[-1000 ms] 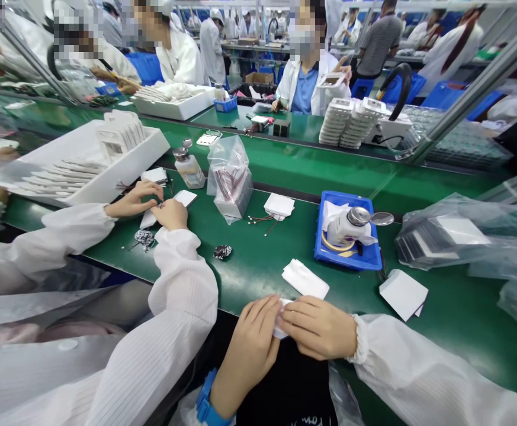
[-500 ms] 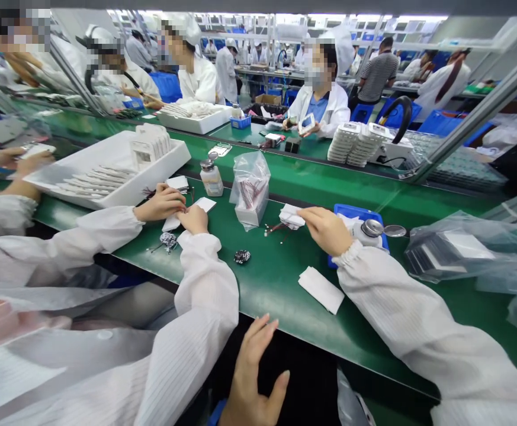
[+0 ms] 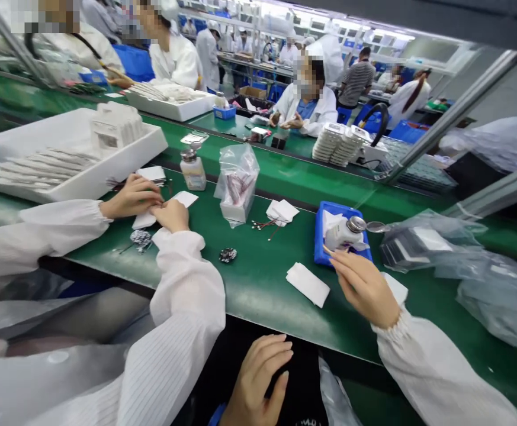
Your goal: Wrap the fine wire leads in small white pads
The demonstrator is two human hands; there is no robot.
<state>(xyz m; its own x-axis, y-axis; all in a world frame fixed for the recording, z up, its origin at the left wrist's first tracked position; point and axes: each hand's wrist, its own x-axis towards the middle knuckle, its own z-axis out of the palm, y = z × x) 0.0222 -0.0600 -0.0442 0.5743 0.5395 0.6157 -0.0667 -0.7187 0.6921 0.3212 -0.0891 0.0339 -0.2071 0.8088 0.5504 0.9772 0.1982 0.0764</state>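
Observation:
My left hand (image 3: 260, 378) is below the table's front edge, fingers stretched out and thumb apart, holding nothing. My right hand (image 3: 365, 287) is at the front of a blue tray (image 3: 318, 236), its fingers stretched out towards a white dispenser bottle (image 3: 344, 232) that leans in the tray. Whether the fingertips touch the tray or bottle I cannot tell. Folded white paper (image 3: 308, 285) lies to the left of my right hand. Farther back, white sheets (image 3: 282, 212) lie with thin dark red wires (image 3: 265, 224) beside them.
A co-worker's hands (image 3: 151, 204) work at the left. A bagged box of wires (image 3: 238, 183), another bottle (image 3: 193, 171) and a dark coiled bundle (image 3: 228, 255) stand or lie mid-table. Plastic bags (image 3: 498, 296) lie at right, a white bin (image 3: 147, 145) at left.
My right hand has moved from the white sheets and wires to the front of the blue tray. My left hand's fingers have come closer together. The view has shifted right.

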